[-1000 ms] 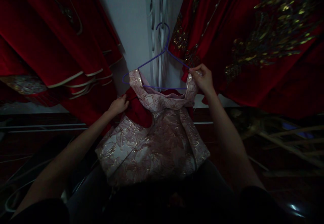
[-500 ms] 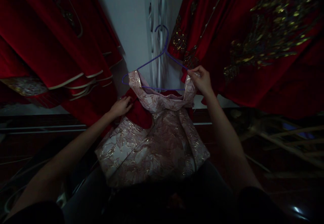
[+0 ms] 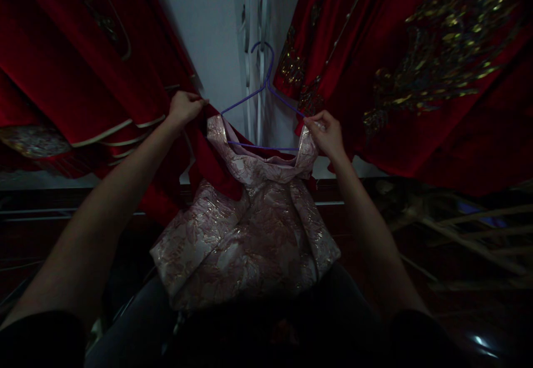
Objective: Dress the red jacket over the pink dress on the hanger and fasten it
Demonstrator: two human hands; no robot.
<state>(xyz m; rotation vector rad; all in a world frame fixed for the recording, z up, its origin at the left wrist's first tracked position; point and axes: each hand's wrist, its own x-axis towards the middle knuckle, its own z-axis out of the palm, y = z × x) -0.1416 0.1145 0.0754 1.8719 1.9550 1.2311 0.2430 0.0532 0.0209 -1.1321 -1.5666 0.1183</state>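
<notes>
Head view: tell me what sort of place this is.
Possibly a dress shop or costume store: red cloth with glittering gold decoration hangs at right, red cloth with pale trim at left, and between them is a shiny patterned dress on a purple hanger.

The dress (image 3: 266,235) lay over the person's legs (image 3: 135,323), its straps (image 3: 216,129) on the hanger (image 3: 267,81). The left hand (image 3: 185,108) was beside the left strap, the right hand (image 3: 327,135) on the right one. Left drapery (image 3: 95,62) and right drapery (image 3: 353,57) hung either side of the wall (image 3: 208,24) behind the hanger.
</notes>
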